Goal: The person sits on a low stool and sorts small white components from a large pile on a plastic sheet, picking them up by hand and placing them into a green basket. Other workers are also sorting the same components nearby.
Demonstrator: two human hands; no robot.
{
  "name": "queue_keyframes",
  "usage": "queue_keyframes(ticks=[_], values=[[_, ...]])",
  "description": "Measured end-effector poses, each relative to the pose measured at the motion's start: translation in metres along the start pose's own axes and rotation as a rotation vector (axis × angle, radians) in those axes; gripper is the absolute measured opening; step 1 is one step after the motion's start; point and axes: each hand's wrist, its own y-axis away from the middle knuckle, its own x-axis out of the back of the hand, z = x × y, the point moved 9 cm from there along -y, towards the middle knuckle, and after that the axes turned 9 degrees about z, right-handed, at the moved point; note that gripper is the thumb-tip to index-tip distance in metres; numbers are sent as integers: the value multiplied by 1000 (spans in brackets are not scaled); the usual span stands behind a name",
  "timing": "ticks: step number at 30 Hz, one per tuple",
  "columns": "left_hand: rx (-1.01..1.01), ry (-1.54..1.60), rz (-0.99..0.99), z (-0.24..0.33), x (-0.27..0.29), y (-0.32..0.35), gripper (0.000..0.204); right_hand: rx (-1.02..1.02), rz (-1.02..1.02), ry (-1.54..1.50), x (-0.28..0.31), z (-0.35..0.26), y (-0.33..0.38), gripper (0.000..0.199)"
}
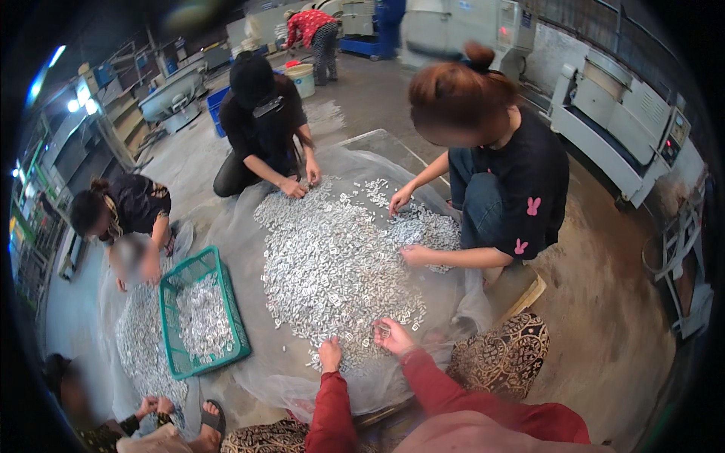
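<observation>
Most small silver metal parts (332,257) are lying unsorted ahead of my hands. I am pinching one with my right hand (393,336); my left hand (329,353) is resting open on the pile. Left of it, the green basket (230,302) is sitting partly filled.

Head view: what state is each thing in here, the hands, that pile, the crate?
Left hand: flat, resting on the pile's near edge.
Right hand: fingers curled over small pieces; grip unclear.
Pile of small silvery metal pieces: spread loose over a clear plastic sheet.
Green plastic crate: upright, partly filled.

Red long sleeves — patterned trousers
</observation>
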Motion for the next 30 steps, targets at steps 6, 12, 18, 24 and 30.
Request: queue_keyframes(ticks=[6,12,18,24,30], values=[[-106,-12,125,29,60,6,41,-1,3,78,-13,9,22,19],[131,1536,-93,77,111,-3,40,67,-309,-434,-36,-53,35,33],[564,1615,-248,77,72,-19,38,11,-60,-367,5,-55,-5,21],[172,665,-280,78,6,-67,29,392,555,928,49,-91,-41,25],[-167,-165,-23,68,-16,-48,31,612,557,1548,30,-71,-27,40]])
